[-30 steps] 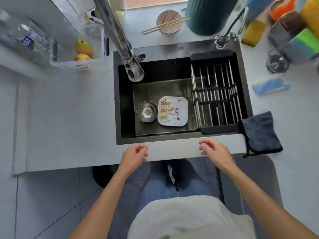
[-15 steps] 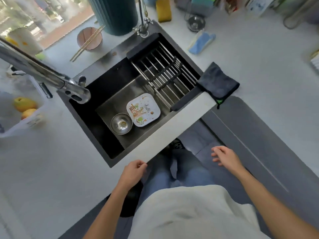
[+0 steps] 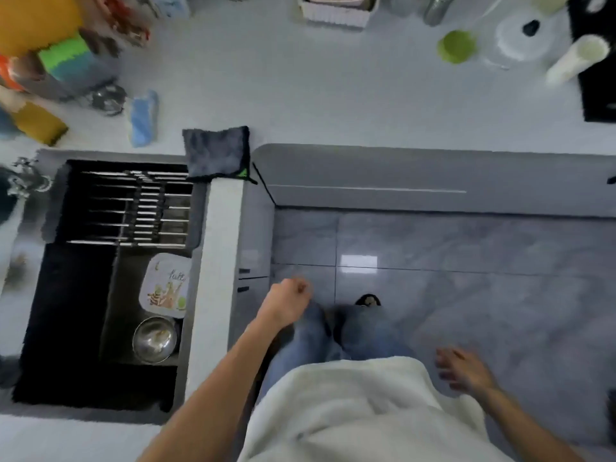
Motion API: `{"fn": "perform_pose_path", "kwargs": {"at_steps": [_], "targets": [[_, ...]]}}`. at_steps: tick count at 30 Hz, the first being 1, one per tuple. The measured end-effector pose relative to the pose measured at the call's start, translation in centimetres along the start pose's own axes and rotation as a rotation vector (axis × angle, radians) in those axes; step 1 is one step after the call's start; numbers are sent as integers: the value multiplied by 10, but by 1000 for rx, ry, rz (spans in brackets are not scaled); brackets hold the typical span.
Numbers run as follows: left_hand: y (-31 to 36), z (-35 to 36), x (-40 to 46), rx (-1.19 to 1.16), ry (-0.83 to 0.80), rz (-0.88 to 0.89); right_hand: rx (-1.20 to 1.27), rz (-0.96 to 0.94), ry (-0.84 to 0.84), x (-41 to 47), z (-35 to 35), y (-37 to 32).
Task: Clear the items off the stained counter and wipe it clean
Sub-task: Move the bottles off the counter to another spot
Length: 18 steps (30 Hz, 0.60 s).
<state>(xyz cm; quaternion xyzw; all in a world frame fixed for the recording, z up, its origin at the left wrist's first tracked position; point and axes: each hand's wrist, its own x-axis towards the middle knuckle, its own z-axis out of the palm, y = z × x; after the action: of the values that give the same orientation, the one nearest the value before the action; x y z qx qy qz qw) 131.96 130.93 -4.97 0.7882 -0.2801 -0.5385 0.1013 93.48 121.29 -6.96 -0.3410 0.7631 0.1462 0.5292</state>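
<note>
The view has swung hard to the right since half a second ago: the sink [image 3: 100, 295] that sat centre frame is now pushed to the left side, and a long stretch of white counter [image 3: 333, 95] runs across the top. Both hands have come off the sink's front edge. The left hand [image 3: 286, 303] hangs over the grey floor [image 3: 466, 261] just beside the cabinet, fingers curled into a loose fist, holding nothing. The right hand [image 3: 461, 370] is low by the hip, fingers spread and empty, a bit blurred. In the sink the plate [image 3: 165, 285] and the steel bowl [image 3: 154, 340] lie as before, side by side, with the rack [image 3: 133, 208] next to them. The dark cloth [image 3: 217, 152] still drapes at the sink's corner on the counter, the blue sponge [image 3: 144, 117] near it. New along the counter: a white basket [image 3: 336, 11] at the back, a green cup [image 3: 456, 46], a clear lidded container [image 3: 520, 36] and a pale bottle [image 3: 578, 60] lying tilted towards a black mat [image 3: 600, 95]. No stain can be made out at this blur.
</note>
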Motion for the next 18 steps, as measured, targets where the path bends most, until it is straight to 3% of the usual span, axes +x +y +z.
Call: {"fn": "perform_pose_path", "kwargs": {"at_steps": [7,12,18], "targets": [[106,48,45,273,-82,104,290,109,23,2,-47,91],[132,86,62,376,-110,-17,447,94,62,26,-79,111],[150,99,83,424,-161,-159,654,21,148,61,-142,86]]}}
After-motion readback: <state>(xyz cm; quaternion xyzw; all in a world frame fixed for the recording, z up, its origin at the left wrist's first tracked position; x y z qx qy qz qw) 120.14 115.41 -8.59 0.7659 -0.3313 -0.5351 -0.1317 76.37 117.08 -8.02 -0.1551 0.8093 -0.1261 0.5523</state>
